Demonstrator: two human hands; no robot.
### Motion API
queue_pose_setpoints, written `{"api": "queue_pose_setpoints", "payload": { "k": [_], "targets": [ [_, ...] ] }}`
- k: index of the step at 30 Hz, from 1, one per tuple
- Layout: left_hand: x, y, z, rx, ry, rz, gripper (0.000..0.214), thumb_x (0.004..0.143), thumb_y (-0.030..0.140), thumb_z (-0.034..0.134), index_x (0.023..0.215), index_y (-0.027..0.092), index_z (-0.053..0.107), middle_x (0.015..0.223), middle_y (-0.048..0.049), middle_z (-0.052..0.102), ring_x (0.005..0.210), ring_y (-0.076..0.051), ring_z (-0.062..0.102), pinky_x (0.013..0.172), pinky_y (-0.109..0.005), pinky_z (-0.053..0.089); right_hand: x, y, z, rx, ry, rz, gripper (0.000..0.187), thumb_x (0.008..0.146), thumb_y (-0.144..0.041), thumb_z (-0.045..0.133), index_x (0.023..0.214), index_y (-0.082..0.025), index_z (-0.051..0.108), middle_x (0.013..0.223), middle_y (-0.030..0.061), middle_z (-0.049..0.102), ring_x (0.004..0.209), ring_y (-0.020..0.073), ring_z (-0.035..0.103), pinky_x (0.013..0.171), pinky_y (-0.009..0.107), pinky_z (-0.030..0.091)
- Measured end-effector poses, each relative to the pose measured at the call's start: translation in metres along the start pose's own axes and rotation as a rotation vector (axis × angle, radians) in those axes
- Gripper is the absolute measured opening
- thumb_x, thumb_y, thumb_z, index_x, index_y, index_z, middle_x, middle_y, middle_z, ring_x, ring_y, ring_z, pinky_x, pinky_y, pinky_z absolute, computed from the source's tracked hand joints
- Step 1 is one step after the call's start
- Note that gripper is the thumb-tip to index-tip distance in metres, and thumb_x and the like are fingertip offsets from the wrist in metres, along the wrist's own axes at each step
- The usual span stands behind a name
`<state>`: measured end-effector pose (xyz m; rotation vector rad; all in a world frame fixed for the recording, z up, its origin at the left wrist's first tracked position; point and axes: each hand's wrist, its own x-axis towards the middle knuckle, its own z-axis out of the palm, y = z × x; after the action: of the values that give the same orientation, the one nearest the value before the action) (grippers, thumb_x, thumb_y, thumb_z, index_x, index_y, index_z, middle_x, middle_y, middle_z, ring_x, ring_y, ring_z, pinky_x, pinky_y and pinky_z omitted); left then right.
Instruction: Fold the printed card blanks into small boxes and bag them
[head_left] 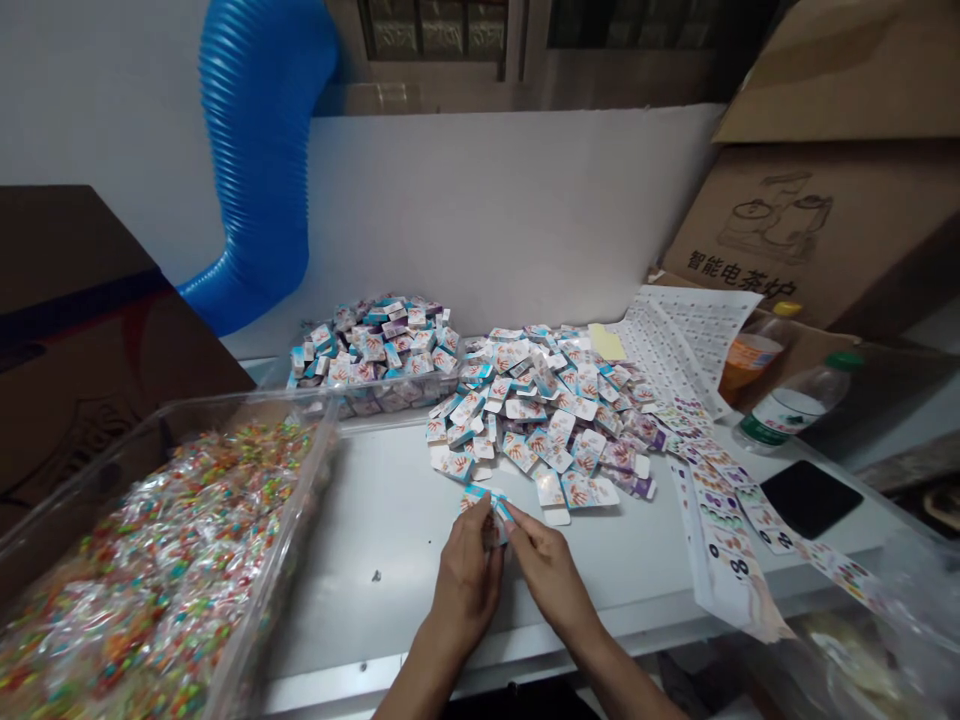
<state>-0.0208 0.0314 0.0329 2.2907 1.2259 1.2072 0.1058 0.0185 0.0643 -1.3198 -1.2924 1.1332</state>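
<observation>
Both my hands meet over the white table (360, 520) on one small printed cardboard box (487, 498), white and light blue. My left hand (466, 565) wraps its fingers round the box from the left. The fingers of my right hand (544, 555) pinch its right end near the flap. My palms and fingers cover part of the box. Just beyond lies a loose heap of similar small boxes (555, 400), several with flaps sticking out. Behind it to the left, a clear bin (360, 400) is piled with more such boxes.
At left a clear plastic tub (330, 430) holds many small bags of colourful candy (187, 560). To the right are sticker sheets (720, 500), a black phone (811, 498), two bottles and large cartons (817, 230). A blue ribbed hose (259, 150) hangs behind.
</observation>
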Motion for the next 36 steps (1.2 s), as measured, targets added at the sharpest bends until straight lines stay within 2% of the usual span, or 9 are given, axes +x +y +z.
{"api": "queue_pose_setpoints", "payload": {
  "k": [7,11,17,21,23,26,28,32,36],
  "targets": [
    [-0.005,-0.007,0.003,0.032,0.021,0.079,0.054,0.085,0.009,0.041,0.135,0.019,0.023,0.130,-0.0155,0.046,0.122,-0.023,0.044,0.094,-0.042,0.046,-0.009,0.001,0.003,-0.760,0.043,-0.319,0.044,0.086,-0.018,0.038,0.129,-0.017,0.048,0.107,0.0123,0.063,0.096,0.0279,0.053,0.086,0.047,0.042],
    [-0.006,-0.007,0.004,0.010,0.008,0.056,0.055,0.085,0.011,0.042,0.135,0.019,0.022,0.128,-0.0161,0.047,0.120,-0.023,0.046,0.091,-0.041,0.048,-0.014,0.005,0.007,-0.976,0.077,-0.416,0.049,0.084,-0.016,0.040,0.133,-0.014,0.041,0.113,0.0153,0.059,0.098,0.0301,0.051,0.086,0.049,0.041],
    [-0.009,-0.004,0.000,-0.056,-0.106,0.019,0.058,0.085,0.014,0.040,0.137,0.016,0.016,0.128,-0.0167,0.047,0.117,-0.022,0.048,0.090,-0.039,0.047,-0.013,0.010,0.003,-0.891,-0.042,-0.319,0.053,0.085,-0.015,0.034,0.139,-0.019,0.032,0.096,0.0114,0.063,0.086,0.0253,0.058,0.077,0.042,0.048],
    [-0.010,-0.007,-0.009,-0.065,-0.261,-0.060,0.061,0.081,0.030,0.052,0.134,0.017,0.023,0.124,-0.0149,0.050,0.112,-0.024,0.051,0.091,-0.040,0.045,0.007,0.009,-0.031,-0.750,-0.196,-0.186,0.047,0.082,-0.022,0.043,0.129,-0.022,0.048,0.093,0.0103,0.066,0.085,0.0272,0.062,0.077,0.043,0.048],
    [-0.003,-0.012,-0.012,0.026,-0.254,-0.200,0.061,0.078,0.041,0.056,0.128,0.018,0.032,0.121,-0.0136,0.052,0.109,-0.026,0.051,0.090,-0.042,0.043,0.026,0.003,-0.055,-0.494,-0.086,-0.097,0.047,0.084,-0.031,0.046,0.130,-0.022,0.046,0.105,0.0105,0.065,0.094,0.0262,0.061,0.083,0.041,0.047],
    [0.013,-0.023,-0.012,0.237,-0.245,-0.430,0.050,0.077,0.045,0.054,0.118,0.016,0.042,0.108,-0.0108,0.058,0.101,-0.027,0.053,0.084,-0.039,0.042,0.051,-0.007,-0.078,-0.049,0.210,0.041,0.066,0.085,-0.044,0.045,0.142,-0.021,0.020,0.123,0.0131,0.055,0.098,0.0234,0.061,0.081,0.039,0.049],
    [0.022,-0.029,-0.008,0.323,-0.299,-0.486,0.043,0.076,0.041,0.055,0.110,0.016,0.048,0.098,-0.0092,0.061,0.096,-0.027,0.053,0.079,-0.037,0.041,0.057,-0.008,-0.078,0.057,0.177,0.067,0.071,0.083,-0.046,0.049,0.142,-0.020,0.018,0.131,0.0139,0.049,0.106,0.0227,0.057,0.083,0.037,0.048],
    [0.029,-0.030,-0.004,0.339,-0.341,-0.453,0.042,0.073,0.030,0.055,0.112,0.017,0.049,0.092,-0.0082,0.062,0.093,-0.026,0.053,0.078,-0.035,0.039,0.045,0.008,-0.056,-0.210,-0.033,0.032,0.053,0.082,-0.040,0.050,0.129,-0.015,0.046,0.120,0.0148,0.057,0.103,0.0234,0.058,0.087,0.040,0.046],
    [0.028,-0.021,-0.016,0.280,-0.297,-0.361,0.052,0.071,0.027,0.055,0.120,0.017,0.046,0.097,-0.0075,0.062,0.095,-0.026,0.052,0.084,-0.037,0.037,0.034,0.021,-0.044,-0.630,-0.073,-0.243,0.048,0.083,-0.024,0.045,0.131,-0.016,0.044,0.129,0.0139,0.050,0.115,0.0248,0.048,0.098,0.046,0.035]
  ]
}}
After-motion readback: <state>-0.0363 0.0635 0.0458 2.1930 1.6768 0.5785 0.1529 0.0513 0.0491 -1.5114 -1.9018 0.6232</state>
